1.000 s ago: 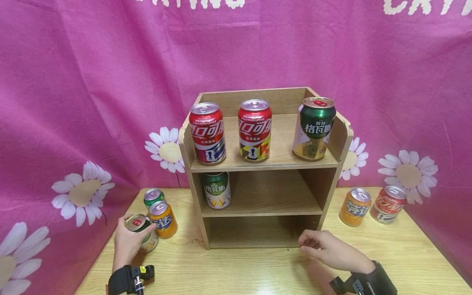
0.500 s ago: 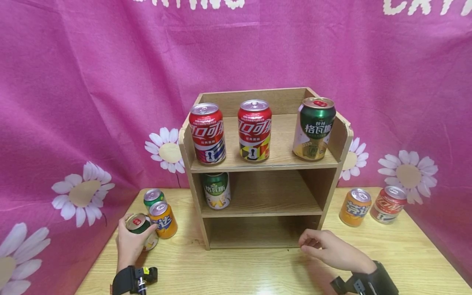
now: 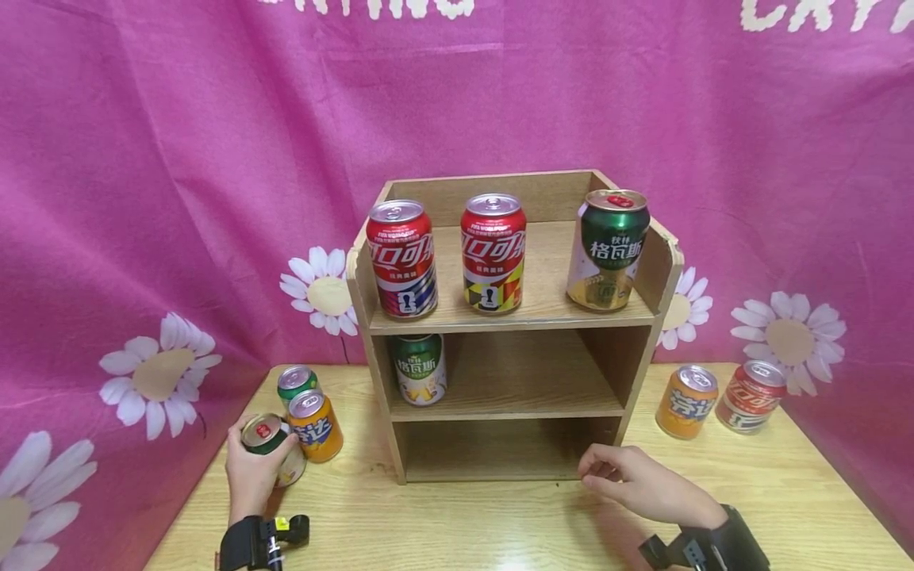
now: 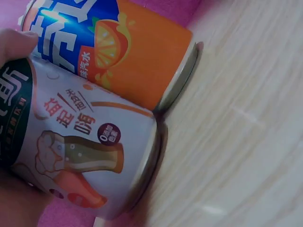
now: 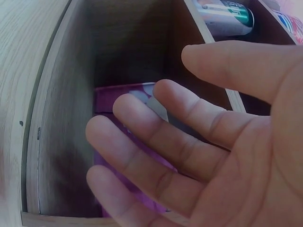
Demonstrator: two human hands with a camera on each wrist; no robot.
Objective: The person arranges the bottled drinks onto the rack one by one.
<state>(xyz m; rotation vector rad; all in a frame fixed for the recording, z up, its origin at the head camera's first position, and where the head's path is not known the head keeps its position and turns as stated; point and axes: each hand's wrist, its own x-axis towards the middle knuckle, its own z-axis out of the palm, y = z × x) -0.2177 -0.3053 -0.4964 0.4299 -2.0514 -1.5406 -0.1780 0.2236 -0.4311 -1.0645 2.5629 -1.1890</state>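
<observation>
In the head view my left hand [image 3: 250,472] grips a green-and-white drink can [image 3: 289,469] with a red tab, thumb on one side and fingers round the other. Its base is close over the table, and its side is right beside an orange soda can [image 3: 317,428]. The left wrist view shows the white can's [image 4: 90,142] beer-glass picture and the orange can [image 4: 147,47] alongside. My right hand [image 3: 631,480] holds nothing, fingers loosely bent, near the bottom right corner of a wooden shelf [image 3: 500,323]. In the right wrist view this hand [image 5: 213,137] lies before the bottom compartment.
Two red cola cans [image 3: 402,262] and a green-and-gold can [image 3: 610,250] stand on the top shelf. A green-and-white can [image 3: 419,369] is in the middle compartment's left. Behind the orange can is a green can [image 3: 296,382]. An orange can [image 3: 688,402] and red can [image 3: 752,396] stand right.
My left hand and wrist have shifted slightly to the right while staying round the green-and-white can. The right hand has stayed in place.
</observation>
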